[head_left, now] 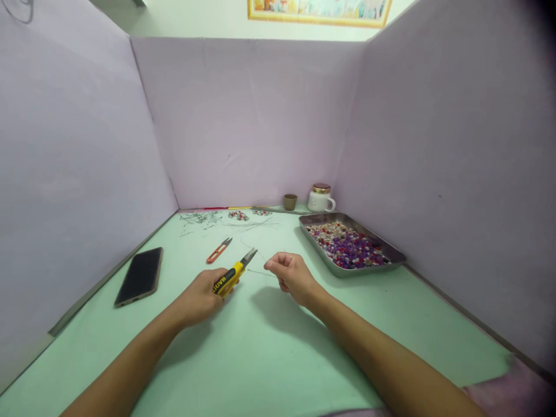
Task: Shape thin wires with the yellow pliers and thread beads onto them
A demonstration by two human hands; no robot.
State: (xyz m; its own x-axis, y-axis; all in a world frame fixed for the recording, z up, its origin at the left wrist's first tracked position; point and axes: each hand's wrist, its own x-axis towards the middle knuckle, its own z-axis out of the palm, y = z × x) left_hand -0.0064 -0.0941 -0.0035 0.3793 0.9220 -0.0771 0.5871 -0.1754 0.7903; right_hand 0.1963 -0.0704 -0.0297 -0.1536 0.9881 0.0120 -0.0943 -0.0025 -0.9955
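Observation:
My left hand (pixel 208 294) is wrapped round the yellow and black handles of a pair of pliers (pixel 234 275), whose metal jaws point up and to the right. To the right of the jaws, my right hand (pixel 290 274) pinches a thin wire (pixel 263 273) between thumb and fingers. The wire stretches left from the fingertips toward the area below the plier jaws; whether it touches them is too fine to tell. Orange thread snips (pixel 218 251) lie on the green table (pixel 269 353) just beyond the pliers.
A black phone (pixel 139 276) lies at the left. The metal tray (pixel 343 270) at the right holds many coloured beads. Wire pieces (pixel 202 218) and beaded clusters (pixel 238 215) lie at the back, near a small brown cup (pixel 290 201) and a lidded white mug (pixel 319 200). Lilac panels surround the table.

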